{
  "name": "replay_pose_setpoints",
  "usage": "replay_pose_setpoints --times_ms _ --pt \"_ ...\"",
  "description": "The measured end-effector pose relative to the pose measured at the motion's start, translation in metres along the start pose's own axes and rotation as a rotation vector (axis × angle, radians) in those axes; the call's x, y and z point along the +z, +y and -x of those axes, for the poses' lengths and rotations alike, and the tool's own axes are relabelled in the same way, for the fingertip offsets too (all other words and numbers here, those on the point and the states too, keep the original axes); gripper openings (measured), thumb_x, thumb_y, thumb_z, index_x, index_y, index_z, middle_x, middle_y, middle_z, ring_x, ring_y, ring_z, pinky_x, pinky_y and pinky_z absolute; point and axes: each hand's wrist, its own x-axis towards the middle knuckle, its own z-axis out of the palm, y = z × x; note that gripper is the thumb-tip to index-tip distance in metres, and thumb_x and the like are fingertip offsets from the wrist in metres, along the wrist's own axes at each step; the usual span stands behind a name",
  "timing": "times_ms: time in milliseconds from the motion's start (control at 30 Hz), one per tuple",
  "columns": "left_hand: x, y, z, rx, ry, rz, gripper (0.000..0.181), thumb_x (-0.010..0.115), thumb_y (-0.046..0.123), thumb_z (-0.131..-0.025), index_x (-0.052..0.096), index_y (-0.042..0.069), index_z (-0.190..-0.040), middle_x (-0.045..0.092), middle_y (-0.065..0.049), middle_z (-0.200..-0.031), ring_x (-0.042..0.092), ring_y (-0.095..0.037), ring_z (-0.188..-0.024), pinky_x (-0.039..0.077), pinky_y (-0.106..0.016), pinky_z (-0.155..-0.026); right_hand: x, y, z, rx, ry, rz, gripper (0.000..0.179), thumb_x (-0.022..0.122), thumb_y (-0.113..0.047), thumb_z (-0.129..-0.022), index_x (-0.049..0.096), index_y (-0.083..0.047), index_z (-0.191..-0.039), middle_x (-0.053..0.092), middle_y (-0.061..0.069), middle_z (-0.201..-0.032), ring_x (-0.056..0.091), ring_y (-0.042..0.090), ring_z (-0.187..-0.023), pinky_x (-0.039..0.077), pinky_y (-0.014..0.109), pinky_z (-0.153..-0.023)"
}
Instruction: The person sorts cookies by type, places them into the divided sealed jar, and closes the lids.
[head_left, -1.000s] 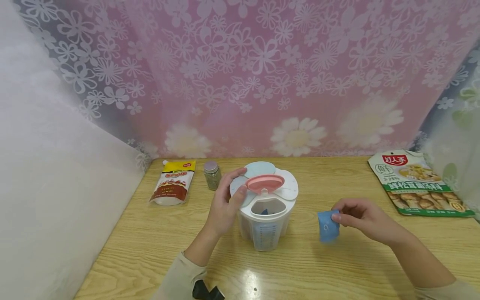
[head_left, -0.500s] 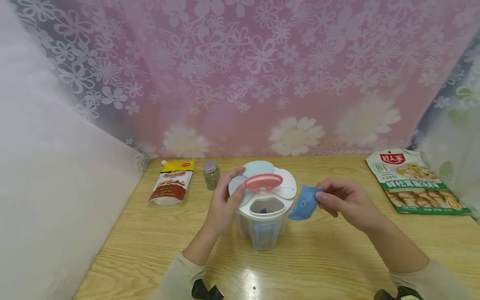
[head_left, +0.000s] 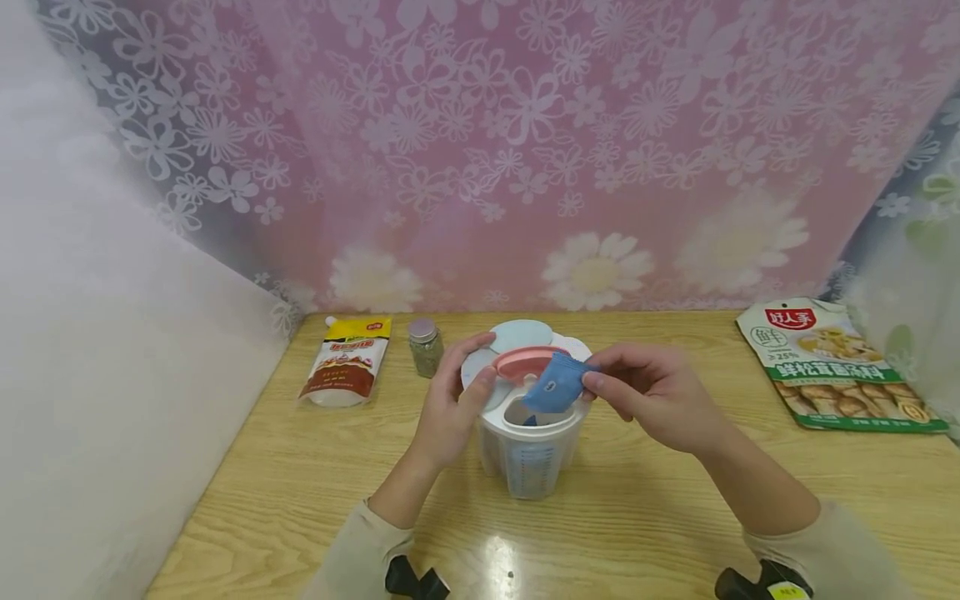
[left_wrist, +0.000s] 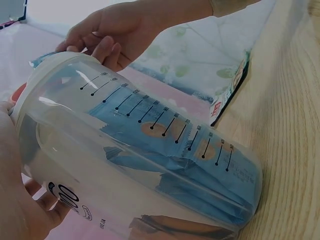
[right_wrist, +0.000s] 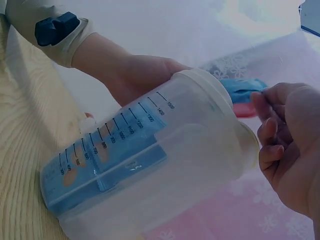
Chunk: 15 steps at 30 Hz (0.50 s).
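Note:
A clear storage canister [head_left: 534, 467] with a white, lobed lid stands on the table. Its pink flap [head_left: 525, 363] is raised, leaving one opening uncovered at the front. My left hand [head_left: 447, 408] grips the lid's left side, thumb on top. Between thumb and fingers my right hand [head_left: 660, 396] pinches a small blue sachet [head_left: 553, 385] by one end, right over the opening. Through the marked wall, several blue packets [left_wrist: 180, 160] show stacked in the front compartment. At the bottom of the left wrist view, something brownish [left_wrist: 180, 227] shows in another compartment.
A yellow, white and brown spouted pouch [head_left: 345, 362] lies at the back left, beside a small glass jar [head_left: 425, 348] of dried herbs with a mauve cap. At the right lies a green and white mushroom seasoning bag [head_left: 840, 367]. A pink floral curtain [head_left: 465, 167] hangs behind the table.
My right hand has carried the blue sachet leftward and up, from the table's right side to over the opening. The left hand has kept its hold on the lid.

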Motion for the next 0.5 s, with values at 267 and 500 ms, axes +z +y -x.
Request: replay_pose_setpoints --times_ms 267,500 --pt "0.0 0.0 0.0 -0.011 -0.006 -0.006 0.046 0.054 0.031 -0.102 0.049 0.008 -0.142 0.045 -0.012 -0.142 0.047 -0.021 -0.128 0.044 -0.022 -0.104 0.009 0.006 0.001 0.075 0.042 0.15 0.022 0.064 0.009 -0.09 0.071 -0.006 -0.105 0.069 -0.004 -0.087 0.056 0.01 -0.062 0.048 0.024 -0.054" --pt "0.001 0.0 0.001 0.004 -0.005 -0.031 0.041 0.048 0.025 -0.104 0.048 0.008 -0.142 0.044 -0.012 -0.143 0.046 -0.022 -0.129 0.043 -0.023 -0.106 0.016 0.015 0.002 0.051 0.094 0.052 0.021 0.053 0.005 -0.099 0.063 0.001 -0.116 0.057 0.002 -0.102 0.051 0.011 -0.072 0.046 0.025 -0.06"
